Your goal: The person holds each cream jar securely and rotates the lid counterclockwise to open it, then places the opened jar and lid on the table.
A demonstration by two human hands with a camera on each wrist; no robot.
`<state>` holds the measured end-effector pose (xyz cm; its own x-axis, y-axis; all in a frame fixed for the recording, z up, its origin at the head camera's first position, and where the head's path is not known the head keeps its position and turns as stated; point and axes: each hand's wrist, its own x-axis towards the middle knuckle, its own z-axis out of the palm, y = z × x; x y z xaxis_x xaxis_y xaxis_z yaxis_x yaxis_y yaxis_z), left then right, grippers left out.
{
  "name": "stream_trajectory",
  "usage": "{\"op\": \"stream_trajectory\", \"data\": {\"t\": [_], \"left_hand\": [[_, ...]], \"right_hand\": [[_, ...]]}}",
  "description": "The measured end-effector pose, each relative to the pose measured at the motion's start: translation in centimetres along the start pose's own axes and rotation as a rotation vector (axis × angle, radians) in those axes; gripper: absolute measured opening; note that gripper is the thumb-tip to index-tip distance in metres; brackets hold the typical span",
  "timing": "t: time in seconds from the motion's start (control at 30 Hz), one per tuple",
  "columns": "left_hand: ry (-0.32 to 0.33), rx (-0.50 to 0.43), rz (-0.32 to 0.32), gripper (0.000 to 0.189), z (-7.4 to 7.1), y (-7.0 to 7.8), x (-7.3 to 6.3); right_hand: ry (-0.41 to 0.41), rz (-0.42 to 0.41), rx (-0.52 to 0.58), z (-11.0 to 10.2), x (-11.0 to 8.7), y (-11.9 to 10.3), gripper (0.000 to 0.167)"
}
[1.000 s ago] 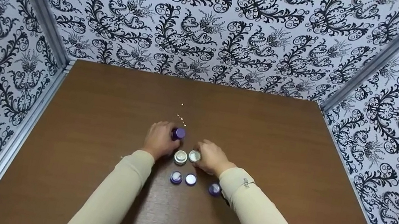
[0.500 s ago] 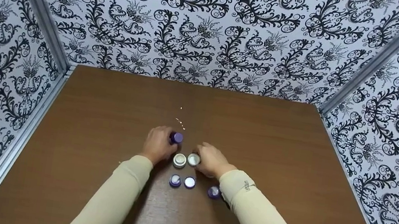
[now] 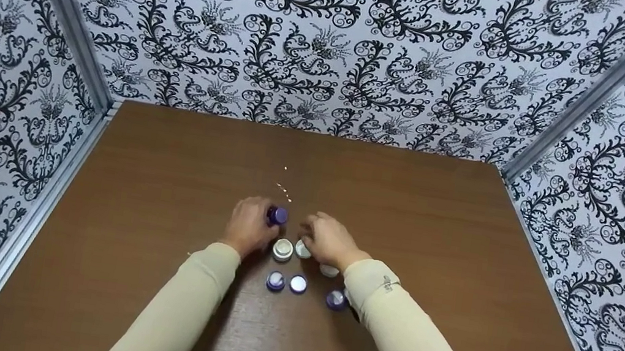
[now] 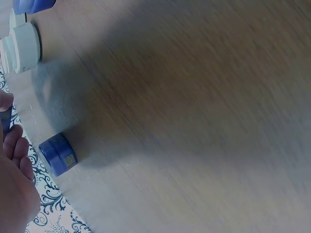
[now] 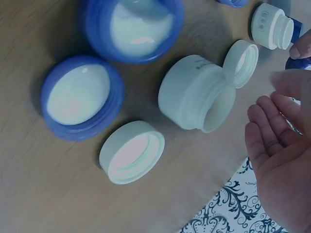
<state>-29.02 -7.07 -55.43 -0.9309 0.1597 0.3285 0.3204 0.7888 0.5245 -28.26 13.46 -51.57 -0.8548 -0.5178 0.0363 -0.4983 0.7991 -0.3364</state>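
In the head view, my left hand (image 3: 249, 227) grips a small capped purple-blue jar (image 3: 277, 215). My right hand (image 3: 330, 241), holding nothing, hangs over the table with loosely bent fingers; its palm shows in the right wrist view. It partly covers a white lid (image 3: 302, 249). Between the hands stands a small white jar (image 3: 282, 250), uncapped. A larger open white jar (image 5: 189, 92) sits under my right hand, with a second white lid (image 5: 132, 153) beside it, hidden by the arm from the head camera. Another blue jar (image 4: 58, 154) stands near my left hand.
Nearer the body lie two small purple pieces, a jar (image 3: 275, 281) and a white-faced lid (image 3: 298, 284). By the right cuff is an open blue jar (image 5: 141, 29) of white cream, next to a blue lid (image 5: 80, 99). Pale specks (image 3: 284, 190) dot the brown table (image 3: 181, 143) beyond.
My right hand has risen slightly away from the body, its fingers now covering part of the white lid. The white jar beneath it has come into sight. My left hand keeps its grip.
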Motion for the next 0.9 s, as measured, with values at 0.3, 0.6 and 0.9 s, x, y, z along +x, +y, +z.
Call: {"op": "stream_trajectory", "data": {"t": [0.3, 0.6, 0.9], "left_hand": [[0.037, -0.011, 0.089, 0.029, 0.1, 0.6, -0.4], [0.056, 0.028, 0.184, 0.031, 0.3, 0.9, -0.2], [0.031, 0.077, 0.183, 0.032, 0.1, 1.0, -0.3]], "right_hand": [[0.081, 0.057, 0.111, 0.3, 1.7, -0.9, 0.032], [0.116, 0.102, 0.138, 0.4, 2.3, -1.3, 0.032], [0.109, 0.109, 0.133, 0.3, 2.4, -1.7, 0.028]]}}
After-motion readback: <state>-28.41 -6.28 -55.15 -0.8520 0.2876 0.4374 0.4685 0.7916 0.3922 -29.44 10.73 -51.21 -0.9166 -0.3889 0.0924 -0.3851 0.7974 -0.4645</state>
